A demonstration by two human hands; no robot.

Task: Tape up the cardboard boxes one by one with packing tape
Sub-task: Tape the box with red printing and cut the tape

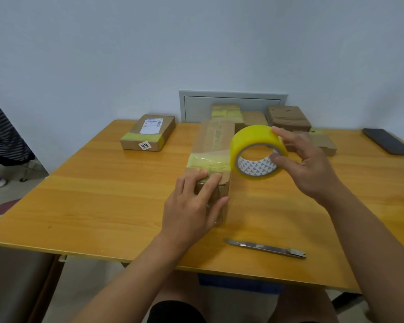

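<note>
A long, narrow cardboard box (214, 155) lies flat at the middle of the wooden table (98, 194), its long axis running from 6 o'clock near the person to 12 o'clock toward the wall. A band of yellow tape (208, 163) crosses it from side to side. The left hand (191, 206) rests on the box's near end, its straight fingers pressing the top by the tape band and the thumb against the right side. The right hand (306, 164) holds a roll of yellow packing tape (258, 152) above the table at the box's 3 o'clock, thumb inside the core and fingers over the rim; the roll's opening faces the person. A metal utility knife (266, 248) lies at 5 o'clock. Taped boxes sit at 10 o'clock (148, 135) and 1 o'clock (288, 118), a phone (388, 141) at 2 o'clock.
</note>
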